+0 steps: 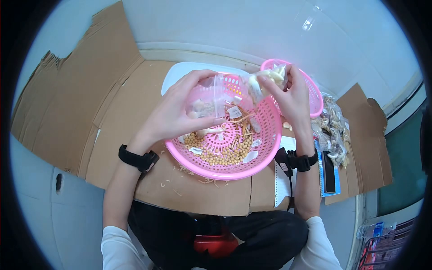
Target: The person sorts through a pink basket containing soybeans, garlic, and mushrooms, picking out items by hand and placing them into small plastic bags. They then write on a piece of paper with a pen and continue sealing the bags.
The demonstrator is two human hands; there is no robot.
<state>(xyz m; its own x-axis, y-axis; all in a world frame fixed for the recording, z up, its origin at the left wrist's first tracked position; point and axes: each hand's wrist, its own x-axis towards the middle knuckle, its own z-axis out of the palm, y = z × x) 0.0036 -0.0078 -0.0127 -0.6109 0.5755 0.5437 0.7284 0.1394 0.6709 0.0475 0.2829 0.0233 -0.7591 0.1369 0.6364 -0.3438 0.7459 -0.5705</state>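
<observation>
My left hand (pixel 176 104) is wrapped round a clear plastic jar (pixel 219 95) with a ridged rim. The jar lies on its side above the pink basket (pixel 216 172), its mouth facing right, with pale pieces inside. My right hand (pixel 290 96) grips a small clear plastic bag (pixel 269 82) of whitish pieces beside the jar's mouth. In the basket lie tan round beans (pixel 225 155), thin brown strips (pixel 245 118) and several flat white pieces (pixel 250 156). A longer pale piece (pixel 210 131) shows just below the jar.
A second pink basket (pixel 316 104) and a white lid or tray (pixel 173 75) stand behind. On the right are clear bags of dried pieces (pixel 333 128), a black phone (pixel 330 172) on a blue notebook (pixel 336 196), and a punched paper sheet (pixel 282 189). Cardboard (pixel 114 139) covers the surface.
</observation>
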